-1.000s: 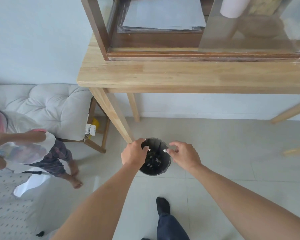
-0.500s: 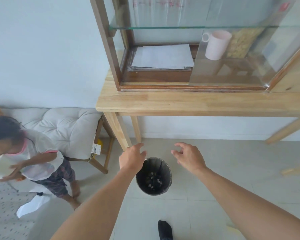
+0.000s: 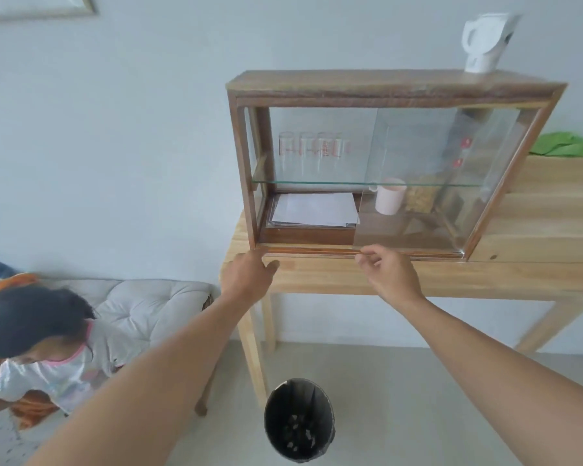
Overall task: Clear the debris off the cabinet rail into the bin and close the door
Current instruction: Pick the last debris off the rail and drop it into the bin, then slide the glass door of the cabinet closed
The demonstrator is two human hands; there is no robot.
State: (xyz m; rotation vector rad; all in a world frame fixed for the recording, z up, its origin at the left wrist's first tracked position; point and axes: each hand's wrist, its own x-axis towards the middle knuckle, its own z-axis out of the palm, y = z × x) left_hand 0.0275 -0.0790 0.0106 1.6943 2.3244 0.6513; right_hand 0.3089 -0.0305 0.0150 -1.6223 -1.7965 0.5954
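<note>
Head view: right hand (image 3: 386, 274) pinched narrow at glass door (image 3: 414, 183) corner, ready to slide shut. Left hand (image 3: 246, 277) loose, empty, steadying by rail (image 3: 310, 251). Bin (image 3: 298, 420) at six o'clock, debris inside.

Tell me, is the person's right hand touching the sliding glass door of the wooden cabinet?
Cannot tell. In the head view the right hand has its fingertips at the glass door's lower left corner by the rail, but blur hides any contact.

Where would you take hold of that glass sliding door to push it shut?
Probably at the glass door's exposed left edge, low near the rail, coming from the front. It is a frameless pane with no visible handle, and the right hand is already there, so fingers can pinch it.
</note>
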